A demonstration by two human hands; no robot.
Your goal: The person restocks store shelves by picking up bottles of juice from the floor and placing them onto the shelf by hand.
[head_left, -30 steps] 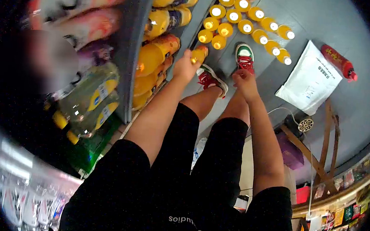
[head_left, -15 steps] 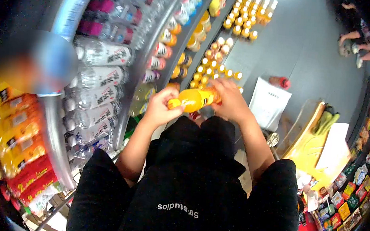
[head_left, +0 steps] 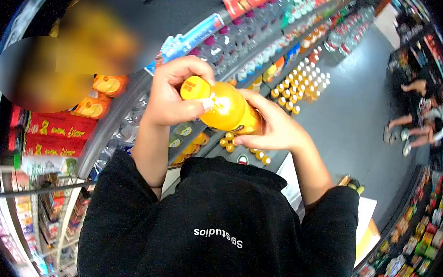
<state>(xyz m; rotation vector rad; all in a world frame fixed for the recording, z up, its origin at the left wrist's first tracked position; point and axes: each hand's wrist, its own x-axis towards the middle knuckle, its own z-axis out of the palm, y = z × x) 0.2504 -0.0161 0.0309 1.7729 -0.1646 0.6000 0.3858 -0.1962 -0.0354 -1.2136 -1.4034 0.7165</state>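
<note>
An orange juice bottle (head_left: 228, 107) is held tilted in front of my chest, its yellow cap (head_left: 195, 88) towards the left. My left hand (head_left: 168, 95) closes round the neck end, with the thumb pressed just below the cap and the fingers curled behind it. Around the lower part of the bottle wraps my right hand (head_left: 277, 124), fingers over the far side and thumb underneath. The label is mostly hidden by the right hand and the angle.
Shelves of clear water bottles (head_left: 248, 34) run along the left and far side. Rows of white-capped orange bottles (head_left: 299, 87) stand on the floor. People (head_left: 423, 123) sit at the far right, near a rack of colourful packets (head_left: 405, 252). Red packs (head_left: 55, 135) lie at left.
Both hands have raised the bottle, which now looks larger and nearer the camera. My view has tilted up, showing more of the far shelves and the people at right.
</note>
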